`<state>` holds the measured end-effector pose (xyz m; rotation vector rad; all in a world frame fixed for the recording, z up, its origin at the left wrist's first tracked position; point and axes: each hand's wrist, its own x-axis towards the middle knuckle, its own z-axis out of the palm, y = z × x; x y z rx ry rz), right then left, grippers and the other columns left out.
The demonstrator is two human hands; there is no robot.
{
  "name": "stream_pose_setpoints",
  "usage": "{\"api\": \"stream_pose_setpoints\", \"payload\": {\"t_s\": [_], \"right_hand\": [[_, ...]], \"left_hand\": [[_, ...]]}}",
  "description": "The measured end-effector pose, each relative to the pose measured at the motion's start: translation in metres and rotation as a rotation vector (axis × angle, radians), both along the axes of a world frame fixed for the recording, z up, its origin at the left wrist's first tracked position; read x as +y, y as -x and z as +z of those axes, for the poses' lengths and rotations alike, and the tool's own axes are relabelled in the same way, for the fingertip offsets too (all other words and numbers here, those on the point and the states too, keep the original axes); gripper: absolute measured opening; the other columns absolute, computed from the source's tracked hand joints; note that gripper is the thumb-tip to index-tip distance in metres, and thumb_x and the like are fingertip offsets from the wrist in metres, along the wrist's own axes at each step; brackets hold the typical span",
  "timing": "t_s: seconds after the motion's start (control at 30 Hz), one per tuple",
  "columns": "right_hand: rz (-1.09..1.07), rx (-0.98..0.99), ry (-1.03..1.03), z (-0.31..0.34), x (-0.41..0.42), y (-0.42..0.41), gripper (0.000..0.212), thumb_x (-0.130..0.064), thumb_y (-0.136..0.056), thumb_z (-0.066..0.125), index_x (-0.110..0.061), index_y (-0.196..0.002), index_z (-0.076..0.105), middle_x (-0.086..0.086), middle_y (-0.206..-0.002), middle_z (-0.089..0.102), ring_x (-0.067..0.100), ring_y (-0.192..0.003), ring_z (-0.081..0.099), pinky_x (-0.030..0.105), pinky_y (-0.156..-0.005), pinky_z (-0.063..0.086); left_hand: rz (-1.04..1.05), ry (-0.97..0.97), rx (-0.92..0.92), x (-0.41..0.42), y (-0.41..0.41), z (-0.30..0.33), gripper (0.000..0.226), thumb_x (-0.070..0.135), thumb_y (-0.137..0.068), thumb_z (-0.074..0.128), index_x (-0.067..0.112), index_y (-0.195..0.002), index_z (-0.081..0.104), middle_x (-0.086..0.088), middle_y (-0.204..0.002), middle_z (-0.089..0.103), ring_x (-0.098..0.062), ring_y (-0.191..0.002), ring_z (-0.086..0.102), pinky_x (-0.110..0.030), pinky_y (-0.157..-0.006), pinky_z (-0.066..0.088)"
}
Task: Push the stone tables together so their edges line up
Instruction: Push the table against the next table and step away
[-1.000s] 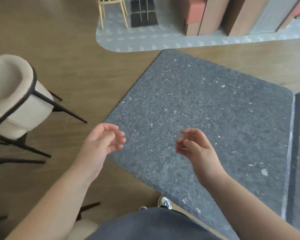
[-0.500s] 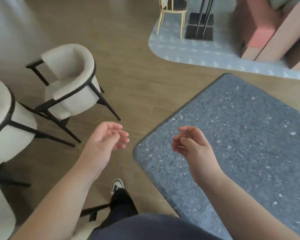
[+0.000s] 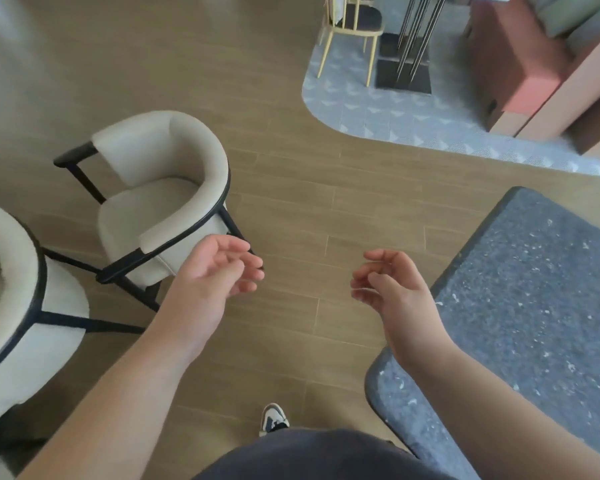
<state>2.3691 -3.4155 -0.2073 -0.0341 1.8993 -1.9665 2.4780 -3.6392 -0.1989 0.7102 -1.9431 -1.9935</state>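
Head view, looking down. Stone table (image 3: 534, 306): grey speckled slab at right of frame, running off the right & bottom edges. Its long left edge runs diagonally, from a rounded near corner at bottom centre-right up to a far corner at upper right; long axis follows that diagonal, far end pointing up-right. Only one slab in view; second table not seen. Left hand (image 3: 208, 282) and right hand (image 3: 392, 292): both raised in air, palms facing each other, fingers loosely curled w/ a narrow gap, holding nothing. Right hand hangs just beside the table's left edge, not touching; forearm crosses over the near corner. Wood floor (image 3: 291, 209) lies open between table edge & two cream chairs (image 3: 160, 202) at left. Shoe (image 3: 272, 419) on floor near the near corner. Patterned rug (image 3: 378, 112) w/ further furniture well apart, top right.
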Motion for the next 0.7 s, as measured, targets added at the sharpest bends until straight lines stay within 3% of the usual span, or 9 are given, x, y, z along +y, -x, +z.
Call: {"api": "stream_pose_setpoints", "payload": {"t_s": [0.2, 0.3, 0.53, 0.7], "right_hand": [[-0.032, 0.073, -0.018, 0.014, -0.037, 0.030, 0.034, 0.012, -0.095, 0.037, -0.010, -0.111, 0.059, -0.005, -0.080, 0.068, 0.015, -0.077, 0.065, 0.035, -0.077, 0.055], [-0.086, 0.082, -0.009, 0.017, -0.039, 0.057, 0.034, 0.012, -0.096, 0.037, -0.009, -0.111, 0.059, -0.005, -0.079, 0.068, 0.014, -0.077, 0.065, 0.034, -0.076, 0.055], [-0.290, 0.057, 0.013, 0.000, -0.037, 0.133, 0.034, 0.011, -0.095, 0.038, -0.009, -0.113, 0.059, 0.000, -0.084, 0.067, 0.014, -0.078, 0.066, 0.040, -0.081, 0.057], [-0.402, 0.056, 0.040, -0.010, -0.047, 0.207, 0.033, 0.009, -0.096, 0.039, -0.011, -0.111, 0.061, -0.003, -0.083, 0.068, 0.014, -0.079, 0.067, 0.035, -0.077, 0.056]], "left_hand": [[-0.044, -0.049, 0.042, -0.042, 0.042, 0.007, 0.023, 0.012, -0.088, 0.051, 0.017, -0.104, 0.066, -0.007, -0.096, 0.075, -0.027, -0.090, 0.074, -0.034, -0.078, 0.062], [-0.082, -0.039, 0.034, -0.045, 0.078, 0.008, 0.022, 0.001, -0.096, 0.048, 0.011, -0.109, 0.063, -0.004, -0.093, 0.075, -0.024, -0.087, 0.073, -0.039, -0.080, 0.062], [-0.264, 0.027, -0.009, -0.049, 0.205, 0.013, 0.026, -0.011, -0.101, 0.040, 0.005, -0.110, 0.059, 0.001, -0.086, 0.073, -0.019, -0.081, 0.072, -0.032, -0.075, 0.061], [-0.367, 0.087, -0.012, -0.070, 0.302, 0.013, 0.025, -0.010, -0.102, 0.040, 0.005, -0.110, 0.059, -0.001, -0.088, 0.073, -0.021, -0.083, 0.071, -0.037, -0.080, 0.061]]}}
